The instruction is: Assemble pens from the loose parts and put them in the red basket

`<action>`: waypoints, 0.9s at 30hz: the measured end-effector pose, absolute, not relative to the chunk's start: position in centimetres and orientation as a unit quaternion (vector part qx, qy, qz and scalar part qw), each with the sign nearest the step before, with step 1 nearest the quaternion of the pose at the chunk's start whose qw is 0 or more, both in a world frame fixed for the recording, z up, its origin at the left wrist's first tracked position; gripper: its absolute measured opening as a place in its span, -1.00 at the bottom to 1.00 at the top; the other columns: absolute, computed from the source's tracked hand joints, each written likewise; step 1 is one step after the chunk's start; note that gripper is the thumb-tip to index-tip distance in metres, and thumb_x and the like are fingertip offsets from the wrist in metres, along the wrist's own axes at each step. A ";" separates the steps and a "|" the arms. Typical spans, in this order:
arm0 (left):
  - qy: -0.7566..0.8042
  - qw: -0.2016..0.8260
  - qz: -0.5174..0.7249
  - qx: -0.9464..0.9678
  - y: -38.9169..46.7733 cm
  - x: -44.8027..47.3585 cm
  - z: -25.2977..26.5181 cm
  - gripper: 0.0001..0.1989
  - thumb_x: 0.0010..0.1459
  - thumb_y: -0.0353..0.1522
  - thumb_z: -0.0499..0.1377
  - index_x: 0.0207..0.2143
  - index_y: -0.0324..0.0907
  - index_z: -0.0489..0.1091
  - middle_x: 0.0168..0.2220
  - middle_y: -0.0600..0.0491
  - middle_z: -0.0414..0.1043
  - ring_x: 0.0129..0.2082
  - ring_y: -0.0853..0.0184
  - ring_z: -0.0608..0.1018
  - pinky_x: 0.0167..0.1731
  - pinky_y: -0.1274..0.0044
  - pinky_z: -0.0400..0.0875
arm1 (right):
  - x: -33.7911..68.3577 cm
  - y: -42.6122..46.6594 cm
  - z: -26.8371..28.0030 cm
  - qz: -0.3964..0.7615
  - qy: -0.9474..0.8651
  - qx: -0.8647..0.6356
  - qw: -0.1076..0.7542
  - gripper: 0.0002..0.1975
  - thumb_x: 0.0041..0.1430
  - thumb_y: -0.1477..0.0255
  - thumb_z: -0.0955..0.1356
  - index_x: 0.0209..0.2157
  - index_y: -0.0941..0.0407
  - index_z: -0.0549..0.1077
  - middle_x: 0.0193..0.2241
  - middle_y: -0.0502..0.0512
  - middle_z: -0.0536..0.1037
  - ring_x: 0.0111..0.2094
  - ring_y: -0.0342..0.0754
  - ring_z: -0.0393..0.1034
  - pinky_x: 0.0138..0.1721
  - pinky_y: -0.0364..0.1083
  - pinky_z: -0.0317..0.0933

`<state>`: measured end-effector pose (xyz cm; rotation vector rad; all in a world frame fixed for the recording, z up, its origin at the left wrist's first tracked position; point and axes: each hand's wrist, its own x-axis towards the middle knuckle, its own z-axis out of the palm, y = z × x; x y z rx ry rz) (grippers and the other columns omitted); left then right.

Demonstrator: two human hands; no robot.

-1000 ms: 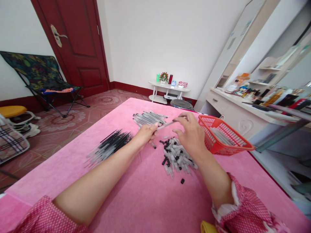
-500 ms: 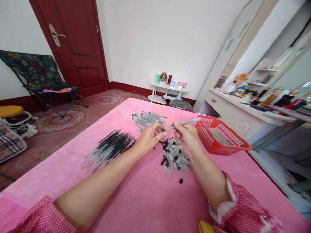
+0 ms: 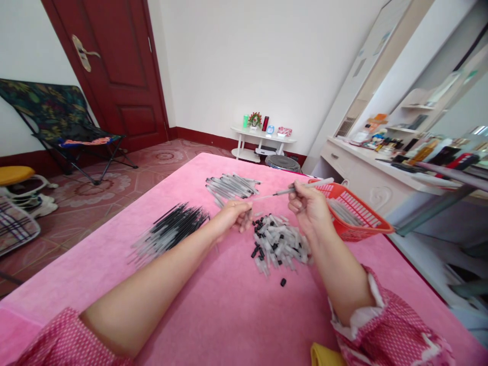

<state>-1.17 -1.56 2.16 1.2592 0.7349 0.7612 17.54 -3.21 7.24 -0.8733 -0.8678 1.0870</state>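
Note:
My right hand [image 3: 310, 206] pinches a clear pen barrel [image 3: 323, 183], slanted over the near corner of the basket. Its dark, narrow end points left, toward my other hand. My left hand [image 3: 236, 216] has its fingers curled together; a thin pale line shows between them and the pen's tip, but what they hold is unclear. Just below both hands lies a heap of clear pen caps and small black plugs [image 3: 280, 241]. Behind my left hand is a pile of clear pens [image 3: 232, 185]. Black-and-clear pen refills [image 3: 171, 231] are heaped beside my left forearm.
A red plastic basket [image 3: 358, 232] with clear barrels in it stands at the right edge of the pink-covered table [image 3: 213, 315]. One loose black plug [image 3: 283, 282] lies nearer to me. Something yellow [image 3: 326, 356] is at the front edge. A crowded dresser [image 3: 354, 157] stands on the right.
My right hand has moved right and slightly up with the pen barrel, away from my left hand. My left hand has dropped slightly, its fingers now curled downward.

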 end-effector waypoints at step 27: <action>0.369 0.559 0.296 0.681 -2.0 -3.2 3.9 -0.57 -0.09 -0.07 0.21 -0.47 -0.31 0.51 -0.76 0.19 0.10 -0.71 0.53 0.05 -0.66 0.61 -0.10 | 17.6 -3.3 7.2 0.410 -0.373 -0.435 0.710 -0.75 -0.18 0.30 0.44 -0.56 0.19 0.38 -0.76 -0.12 0.26 -0.80 -0.34 -0.07 -0.80 -0.27 -0.26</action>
